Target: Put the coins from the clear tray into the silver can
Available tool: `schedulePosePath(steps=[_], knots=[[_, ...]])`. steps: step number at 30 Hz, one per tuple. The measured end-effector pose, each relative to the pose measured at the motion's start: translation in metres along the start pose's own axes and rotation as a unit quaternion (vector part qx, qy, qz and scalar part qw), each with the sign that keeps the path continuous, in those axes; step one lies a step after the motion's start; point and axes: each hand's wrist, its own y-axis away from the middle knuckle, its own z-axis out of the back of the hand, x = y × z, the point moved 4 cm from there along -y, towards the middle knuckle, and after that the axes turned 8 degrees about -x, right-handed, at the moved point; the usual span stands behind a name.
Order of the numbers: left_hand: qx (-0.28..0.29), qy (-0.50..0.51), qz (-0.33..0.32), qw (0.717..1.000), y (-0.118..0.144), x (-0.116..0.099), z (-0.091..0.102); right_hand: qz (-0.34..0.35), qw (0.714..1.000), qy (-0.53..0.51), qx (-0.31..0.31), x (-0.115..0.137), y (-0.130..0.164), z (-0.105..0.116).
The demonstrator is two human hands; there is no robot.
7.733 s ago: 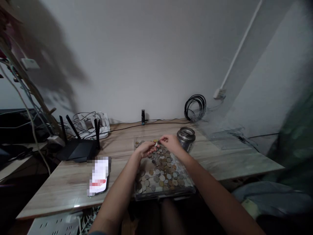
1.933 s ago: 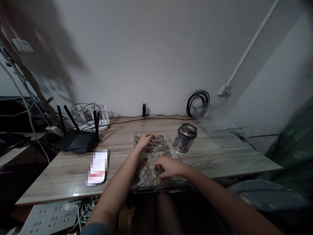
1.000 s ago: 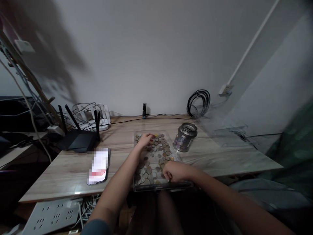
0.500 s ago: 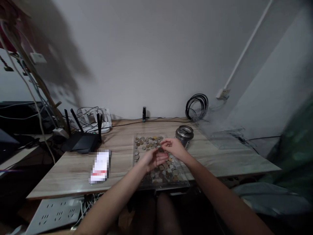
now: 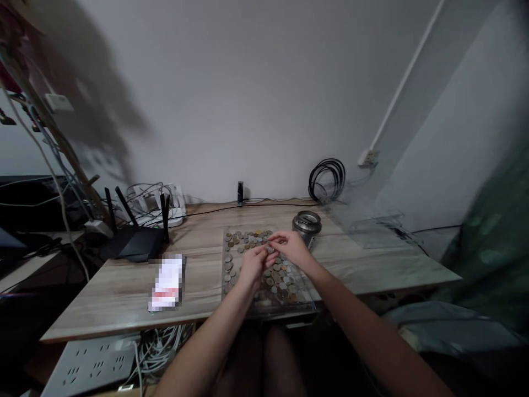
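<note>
A clear tray (image 5: pixel 308 305) full of several mixed coins (image 5: pixel 278 280) lies at the front edge of the wooden table (image 5: pixel 206 253). My left hand (image 5: pixel 254 266) and my right hand (image 5: pixel 291 246) meet above the tray's middle, fingertips touching. Something small, probably a coin, sits pinched between them; which hand grips it I cannot tell. A metal tin (image 5: pixel 306 225) with an open top stands just right of the tray's far corner.
A phone (image 5: pixel 166 282) lies left of the tray. A black router (image 5: pixel 132 242) and tangled cables (image 5: pixel 151 201) fill the back left. A coiled black cable (image 5: pixel 326 179) hangs on the wall, a clear plastic box (image 5: pixel 380 231) sits right, a power strip (image 5: pixel 88 369) below.
My right hand rose from the tray's near edge to its middle. My left hand left the far corner and came back to meet it. The hands now sit closer together.
</note>
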Motion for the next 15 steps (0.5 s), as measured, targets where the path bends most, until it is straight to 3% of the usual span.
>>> schedulePosePath(steps=[6,9,12,15], knots=[[-0.071,-0.036,-0.048,0.996,0.001,0.001,0.018,0.049,0.997,0.05,0.025,0.0,0.014,-0.01],[-0.088,-0.025,-0.053,0.994,0.004,0.001,0.023,0.047,0.998,0.046,0.005,0.002,0.015,-0.001],[-0.106,0.027,-0.052,0.993,0.008,0.003,0.029,0.047,0.989,0.091,-0.106,0.001,-0.003,0.04],[-0.111,0.089,-0.007,0.99,0.011,0.011,0.036,0.008,0.947,0.231,-0.224,-0.008,-0.034,0.093]])
